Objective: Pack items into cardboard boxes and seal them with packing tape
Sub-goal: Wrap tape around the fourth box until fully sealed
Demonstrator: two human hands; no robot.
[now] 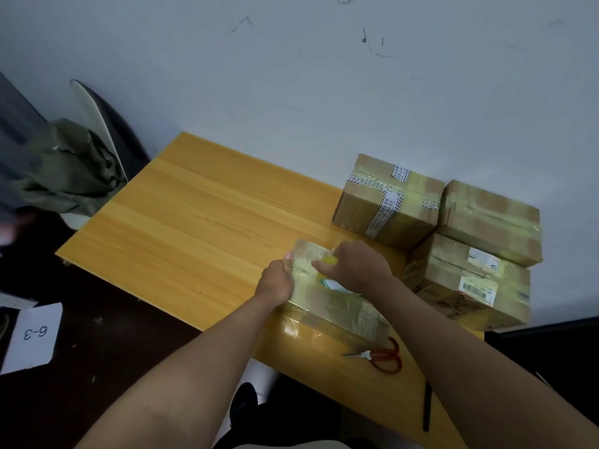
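A paper sheet [32,338] marked "6-3" and crumpled green cloth [69,170] lie left of the table [181,222].

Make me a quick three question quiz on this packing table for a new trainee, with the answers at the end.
1. True or false: the red-handled scissors lie on the table, nearer the person than the box being taped.
2. How many other taped boxes sit at the table's right side, by the wall?
3. Multiple choice: the right hand holds A) a yellow tape roll on top of the box, B) the scissors, C) a pen.

Key
1. True.
2. Three: one with printed tape, one beside it, one with labels.
3. A. The left hand steadies the box's left edge.
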